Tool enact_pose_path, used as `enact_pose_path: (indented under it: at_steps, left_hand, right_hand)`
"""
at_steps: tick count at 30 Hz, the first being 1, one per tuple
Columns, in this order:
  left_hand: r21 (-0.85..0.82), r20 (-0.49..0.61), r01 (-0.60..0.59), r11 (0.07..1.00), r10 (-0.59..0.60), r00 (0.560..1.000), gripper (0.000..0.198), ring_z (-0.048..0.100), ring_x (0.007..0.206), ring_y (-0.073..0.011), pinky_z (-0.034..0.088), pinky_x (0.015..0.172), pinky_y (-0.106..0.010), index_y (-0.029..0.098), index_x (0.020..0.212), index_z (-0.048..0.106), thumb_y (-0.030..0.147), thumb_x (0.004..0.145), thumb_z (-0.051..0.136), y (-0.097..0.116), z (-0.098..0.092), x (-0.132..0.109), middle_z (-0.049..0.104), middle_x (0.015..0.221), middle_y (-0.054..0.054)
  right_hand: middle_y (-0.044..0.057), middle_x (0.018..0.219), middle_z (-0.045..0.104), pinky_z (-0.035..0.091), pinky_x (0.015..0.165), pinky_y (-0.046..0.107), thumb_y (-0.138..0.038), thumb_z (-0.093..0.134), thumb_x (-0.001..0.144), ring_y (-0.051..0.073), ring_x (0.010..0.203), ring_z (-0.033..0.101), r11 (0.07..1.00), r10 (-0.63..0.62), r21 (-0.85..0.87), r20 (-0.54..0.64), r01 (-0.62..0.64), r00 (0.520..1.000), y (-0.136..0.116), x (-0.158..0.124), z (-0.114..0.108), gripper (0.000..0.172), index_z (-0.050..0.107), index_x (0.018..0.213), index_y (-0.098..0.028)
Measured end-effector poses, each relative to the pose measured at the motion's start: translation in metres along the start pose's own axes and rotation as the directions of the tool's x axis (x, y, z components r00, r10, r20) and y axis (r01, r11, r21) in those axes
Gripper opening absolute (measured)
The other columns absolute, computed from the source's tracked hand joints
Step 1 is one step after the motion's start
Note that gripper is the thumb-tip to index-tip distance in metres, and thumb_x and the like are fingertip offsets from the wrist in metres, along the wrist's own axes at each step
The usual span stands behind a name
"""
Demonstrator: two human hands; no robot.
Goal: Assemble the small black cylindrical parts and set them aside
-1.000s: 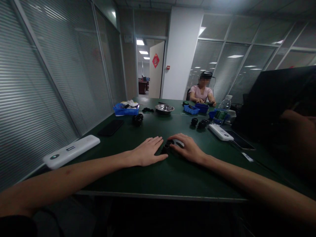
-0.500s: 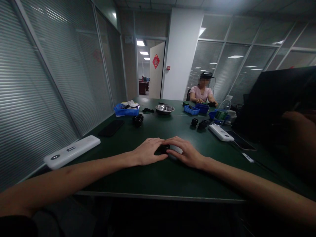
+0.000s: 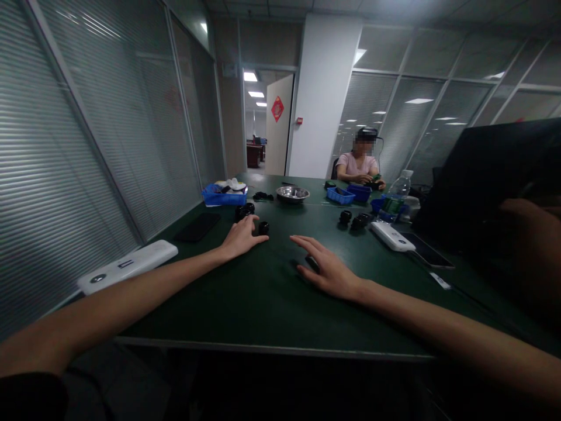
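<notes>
My left hand (image 3: pixel 242 235) reaches over the green table (image 3: pixel 263 316), its thumb and fingers apart beside a small round black part (image 3: pixel 263 228). Whether its fingertips touch that part cannot be made out. Just behind the fingers sit more black parts (image 3: pixel 244 210), partly hidden. My right hand (image 3: pixel 326 266) rests low over the middle of the table with fingers spread. A small dark shape shows between its thumb and fingers, too unclear to name. Several black parts (image 3: pixel 360 220) stand farther back on the right.
A metal bowl (image 3: pixel 293 195) and blue trays (image 3: pixel 225 195) stand at the back. Left are a dark phone (image 3: pixel 198 227) and a white device (image 3: pixel 129 266). Right are another white device (image 3: pixel 392 236), a bottle (image 3: pixel 395 196) and a phone (image 3: pixel 427 249). A person (image 3: pixel 358 165) sits across.
My hands have parted. The left moved forward and left, and the black part that was between the hands is no longer there; one now stands by my left hand. My right hand barely moved.
</notes>
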State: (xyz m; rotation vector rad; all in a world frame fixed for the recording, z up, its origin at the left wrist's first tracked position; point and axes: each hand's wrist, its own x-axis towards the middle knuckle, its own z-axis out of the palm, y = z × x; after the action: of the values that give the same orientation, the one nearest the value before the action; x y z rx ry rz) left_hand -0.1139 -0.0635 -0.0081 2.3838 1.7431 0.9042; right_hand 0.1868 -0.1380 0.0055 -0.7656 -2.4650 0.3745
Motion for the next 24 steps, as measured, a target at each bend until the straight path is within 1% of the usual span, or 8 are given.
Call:
enact_pose_path:
  at_steps: [2, 4, 5, 7, 9, 13, 21, 24]
  left_hand:
    - [-0.01, -0.061, 0.021, 1.0, -0.022, 0.998, 0.067, 0.065, 0.091, -0.0273, 0.051, 0.077, -0.039, 0.016, 0.139, 0.043, 0.047, 0.089, 0.072, 0.006, -0.003, -0.004, 0.063, 0.105, -0.009]
    - [-0.004, -0.094, -0.038, 0.999, 0.038, 0.995, 0.057, 0.063, 0.087, -0.0246, 0.05, 0.078, -0.038, 0.018, 0.138, 0.042, 0.044, 0.094, 0.066, 0.02, -0.004, -0.011, 0.062, 0.101, -0.006]
    - [0.014, -0.09, -0.119, 0.993, 0.12, 0.989, 0.046, 0.062, 0.086, -0.0239, 0.05, 0.081, -0.038, 0.019, 0.135, 0.046, 0.043, 0.098, 0.06, 0.027, -0.004, -0.015, 0.062, 0.1, -0.005]
    - [0.045, 0.024, -0.304, 0.952, 0.303, 0.953, 0.03, 0.062, 0.093, -0.0243, 0.048, 0.09, -0.041, 0.02, 0.125, 0.056, 0.04, 0.103, 0.051, 0.039, -0.002, -0.023, 0.063, 0.103, -0.006]
    - [0.039, 0.13, -0.386, 0.922, 0.378, 0.917, 0.031, 0.062, 0.103, -0.0261, 0.047, 0.096, -0.042, 0.02, 0.12, 0.062, 0.043, 0.102, 0.051, 0.044, 0.002, -0.027, 0.065, 0.111, -0.008]
    - [0.023, 0.221, -0.385, 0.922, 0.371, 0.902, 0.045, 0.057, 0.123, -0.0315, 0.043, 0.106, -0.047, 0.019, 0.131, 0.062, 0.051, 0.102, 0.048, 0.033, 0.01, -0.021, 0.062, 0.132, -0.012]
    - [-0.034, 0.329, -0.34, 0.94, 0.332, 0.884, 0.059, 0.049, 0.141, -0.0295, 0.038, 0.117, -0.043, 0.021, 0.146, 0.054, 0.06, 0.103, 0.043, -0.001, 0.013, 0.009, 0.052, 0.153, -0.012]
    - [-0.027, 0.35, -0.297, 0.954, 0.287, 0.892, 0.066, 0.043, 0.147, -0.0309, 0.034, 0.122, -0.044, 0.019, 0.15, 0.051, 0.063, 0.102, 0.041, -0.01, 0.012, 0.017, 0.046, 0.16, -0.014]
  right_hand:
    - [0.009, 0.163, 0.039, 0.047, 0.118, 0.058, -0.024, 0.06, 0.1, 0.031, 0.144, 0.048, 1.0, 0.003, 0.0, -0.004, -0.003, 1.0, -0.001, 0.0, 0.0, 0.071, 0.028, 0.162, -0.034]
    - [0.01, 0.162, 0.04, 0.048, 0.117, 0.058, -0.023, 0.06, 0.1, 0.031, 0.144, 0.049, 1.0, -0.002, 0.007, -0.018, 0.003, 1.0, -0.001, 0.0, 0.0, 0.07, 0.03, 0.162, -0.034]
    - [0.01, 0.161, 0.041, 0.048, 0.116, 0.058, -0.023, 0.06, 0.1, 0.031, 0.143, 0.049, 1.0, -0.01, 0.011, -0.027, 0.01, 1.0, -0.001, 0.0, 0.001, 0.069, 0.03, 0.161, -0.034]
    - [0.01, 0.16, 0.042, 0.049, 0.116, 0.057, -0.023, 0.06, 0.1, 0.03, 0.143, 0.049, 1.0, -0.023, 0.015, -0.035, 0.023, 0.999, 0.0, 0.0, 0.002, 0.069, 0.031, 0.161, -0.033]
    - [0.01, 0.159, 0.043, 0.05, 0.116, 0.056, -0.022, 0.06, 0.1, 0.03, 0.143, 0.049, 0.999, -0.028, 0.015, -0.033, 0.029, 0.999, 0.0, 0.001, 0.002, 0.068, 0.032, 0.161, -0.033]
    - [0.011, 0.158, 0.043, 0.05, 0.115, 0.056, -0.022, 0.06, 0.1, 0.03, 0.142, 0.05, 1.0, -0.018, 0.007, -0.015, 0.018, 1.0, -0.002, 0.001, 0.001, 0.066, 0.034, 0.16, -0.032]
    - [0.011, 0.156, 0.045, 0.048, 0.116, 0.056, -0.022, 0.058, 0.1, 0.029, 0.141, 0.05, 0.999, -0.017, -0.034, 0.0, 0.017, 1.0, -0.001, 0.001, 0.002, 0.058, 0.04, 0.155, -0.03]
    - [0.011, 0.156, 0.045, 0.048, 0.117, 0.054, -0.022, 0.058, 0.101, 0.029, 0.141, 0.05, 0.999, -0.017, -0.049, 0.019, 0.018, 1.0, 0.0, 0.001, 0.002, 0.054, 0.043, 0.153, -0.028]
